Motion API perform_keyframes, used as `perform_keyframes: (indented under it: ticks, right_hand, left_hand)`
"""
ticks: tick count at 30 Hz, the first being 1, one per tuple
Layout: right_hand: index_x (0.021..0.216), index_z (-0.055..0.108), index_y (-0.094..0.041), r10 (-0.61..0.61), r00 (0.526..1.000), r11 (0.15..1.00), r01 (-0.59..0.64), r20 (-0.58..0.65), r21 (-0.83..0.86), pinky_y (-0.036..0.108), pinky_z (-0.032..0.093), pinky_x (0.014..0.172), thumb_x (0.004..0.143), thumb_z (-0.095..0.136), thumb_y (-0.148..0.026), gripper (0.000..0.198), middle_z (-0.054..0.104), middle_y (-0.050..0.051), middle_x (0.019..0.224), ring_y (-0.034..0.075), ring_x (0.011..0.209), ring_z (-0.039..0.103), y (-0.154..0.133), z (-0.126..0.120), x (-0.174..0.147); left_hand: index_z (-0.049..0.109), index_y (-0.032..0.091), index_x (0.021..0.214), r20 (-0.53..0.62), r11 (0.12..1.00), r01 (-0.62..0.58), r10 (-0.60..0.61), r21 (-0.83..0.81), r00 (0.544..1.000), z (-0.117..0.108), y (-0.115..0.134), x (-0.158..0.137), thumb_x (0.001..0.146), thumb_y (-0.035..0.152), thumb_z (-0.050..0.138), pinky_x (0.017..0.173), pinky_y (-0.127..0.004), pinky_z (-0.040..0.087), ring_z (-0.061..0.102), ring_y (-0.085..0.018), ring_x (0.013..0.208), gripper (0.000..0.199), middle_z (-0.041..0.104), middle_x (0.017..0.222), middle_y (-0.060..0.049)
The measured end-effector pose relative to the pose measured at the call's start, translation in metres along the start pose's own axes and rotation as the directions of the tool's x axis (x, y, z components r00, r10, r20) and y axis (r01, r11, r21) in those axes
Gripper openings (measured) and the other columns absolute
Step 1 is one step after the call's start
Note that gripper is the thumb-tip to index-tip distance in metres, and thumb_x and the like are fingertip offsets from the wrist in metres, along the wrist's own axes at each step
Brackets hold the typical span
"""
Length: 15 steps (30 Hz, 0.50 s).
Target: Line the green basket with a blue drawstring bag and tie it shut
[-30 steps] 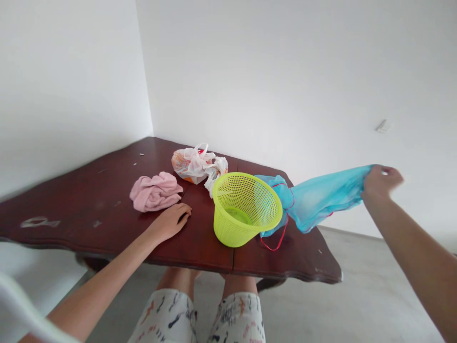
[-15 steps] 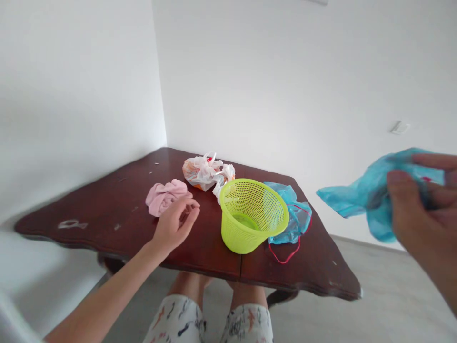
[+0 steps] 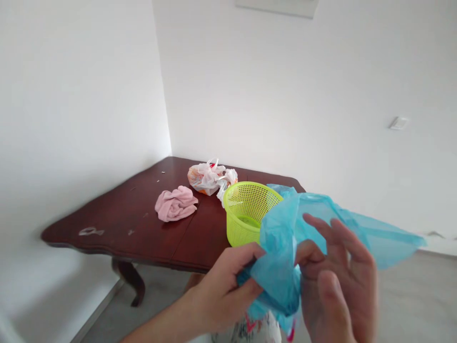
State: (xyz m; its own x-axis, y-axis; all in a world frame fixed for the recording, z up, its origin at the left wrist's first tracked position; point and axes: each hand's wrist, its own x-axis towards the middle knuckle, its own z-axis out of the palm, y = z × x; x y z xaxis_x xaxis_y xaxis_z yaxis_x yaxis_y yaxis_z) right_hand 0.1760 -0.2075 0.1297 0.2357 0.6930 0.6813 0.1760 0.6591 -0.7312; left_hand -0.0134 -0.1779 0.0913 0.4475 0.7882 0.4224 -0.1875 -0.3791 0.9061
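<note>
In front of me my left hand [image 3: 228, 286] grips a thin blue plastic bag [image 3: 280, 233], thumb and fingers closed on its bunched edge. My right hand [image 3: 339, 276] is at the bag's other side, its fingers spread and thumb apart, with one bent finger touching the film. Part of the bag stretches out to the right behind that hand. Beyond the bag stands a lime-green mesh basket [image 3: 237, 224], its right side hidden by the film. A bit of another blue bag [image 3: 282, 189] shows behind the basket.
The dark red-brown wooden table [image 3: 135, 219] stands in the corner against white walls. A crumpled pink cloth [image 3: 175, 204] lies left of the basket. Bunched white plastic bags [image 3: 207, 177] with orange print lie at the back. A switch [image 3: 399, 123] is on the wall.
My right hand has brought the blue bag from the far right to the middle, and its fingers have spread. My left hand has come right and taken hold of the bag. The view has shifted.
</note>
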Motion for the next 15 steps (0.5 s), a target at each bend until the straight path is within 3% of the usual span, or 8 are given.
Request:
perform_keyframes:
  ticks: [2,4,5,7,9,11,13,15]
  right_hand:
    - [0.153,0.069,-0.061,-0.069,0.967,0.997,0.057,-0.244,-0.056,0.077,0.068,0.062,0.103,0.062,-0.080,0.054,0.073,0.010,0.155,0.042,0.087,0.079,0.023,0.011,-0.036]
    - [0.145,0.074,-0.061,-0.105,0.968,0.981,0.062,-0.229,-0.185,0.088,0.066,0.077,0.084,0.070,-0.101,0.072,0.080,0.009,0.133,0.050,0.099,0.080,0.052,0.018,-0.080]
    - [0.144,0.075,-0.062,-0.055,0.973,0.965,-0.006,-0.225,-0.262,0.094,0.063,0.086,0.079,0.072,-0.104,0.077,0.082,0.008,0.129,0.055,0.110,0.080,0.067,0.019,-0.101]
    - [0.142,0.075,-0.066,0.053,0.953,0.904,-0.174,-0.299,-0.392,0.094,0.061,0.092,0.085,0.072,-0.095,0.064,0.086,0.004,0.125,0.055,0.115,0.081,0.090,0.012,-0.134]
    - [0.120,0.080,-0.064,0.094,0.955,0.902,-0.201,-0.280,-0.382,0.078,0.067,0.075,0.087,0.073,-0.089,0.043,0.086,0.000,0.102,0.048,0.088,0.082,0.101,-0.006,-0.145]
    - [0.093,0.082,-0.049,0.297,0.953,0.916,-0.304,-0.066,-0.261,0.059,0.066,0.065,0.088,0.079,-0.085,0.036,0.079,0.002,0.085,0.039,0.074,0.075,0.098,-0.030,-0.134]
    - [0.083,0.075,-0.036,0.469,0.883,0.879,-0.464,0.021,-0.107,0.042,0.060,0.060,0.089,0.084,-0.081,0.046,0.069,0.003,0.077,0.029,0.069,0.065,0.087,-0.051,-0.113]
    - [0.082,0.066,-0.027,0.618,0.785,0.784,-0.619,0.042,0.041,0.030,0.050,0.058,0.093,0.088,-0.075,0.054,0.058,0.001,0.075,0.020,0.067,0.053,0.074,-0.062,-0.091]
  left_hand:
    - [0.079,0.026,0.108,-0.057,0.987,0.072,-0.081,-0.147,0.995,0.005,-0.005,-0.005,0.112,0.070,0.075,0.073,-0.031,0.052,0.061,-0.021,0.082,0.044,0.073,0.096,-0.007]
    - [0.079,0.026,0.102,-0.099,0.978,0.109,-0.128,-0.180,0.987,0.011,-0.011,-0.008,0.107,0.079,0.077,0.072,-0.031,0.049,0.057,-0.020,0.081,0.054,0.069,0.092,-0.006]
    - [0.076,0.025,0.096,-0.101,0.975,0.130,-0.149,-0.178,0.984,0.014,-0.013,-0.010,0.106,0.080,0.077,0.069,-0.031,0.046,0.053,-0.019,0.077,0.056,0.065,0.087,-0.005]
    - [0.067,0.023,0.084,-0.064,0.967,0.183,-0.197,-0.177,0.978,0.017,-0.019,-0.012,0.108,0.080,0.074,0.062,-0.030,0.036,0.043,-0.017,0.070,0.062,0.055,0.078,-0.002]
    - [0.061,0.022,0.079,-0.010,0.951,0.245,-0.252,-0.189,0.968,0.014,-0.026,-0.014,0.108,0.084,0.069,0.059,-0.030,0.030,0.036,-0.015,0.067,0.069,0.049,0.074,-0.001]
    - [0.062,0.021,0.078,0.033,0.925,0.321,-0.321,-0.203,0.947,0.006,-0.032,-0.017,0.105,0.092,0.067,0.058,-0.029,0.028,0.035,-0.015,0.066,0.076,0.049,0.074,-0.001]
    - [0.063,0.021,0.077,0.108,0.888,0.416,-0.402,-0.196,0.909,-0.007,-0.035,-0.020,0.098,0.100,0.066,0.058,-0.027,0.029,0.035,-0.014,0.065,0.082,0.048,0.072,0.000]
    - [0.064,0.020,0.077,0.252,0.854,0.502,-0.460,-0.137,0.851,-0.021,-0.033,-0.024,0.092,0.103,0.072,0.058,-0.027,0.033,0.035,-0.013,0.064,0.084,0.048,0.071,0.001]
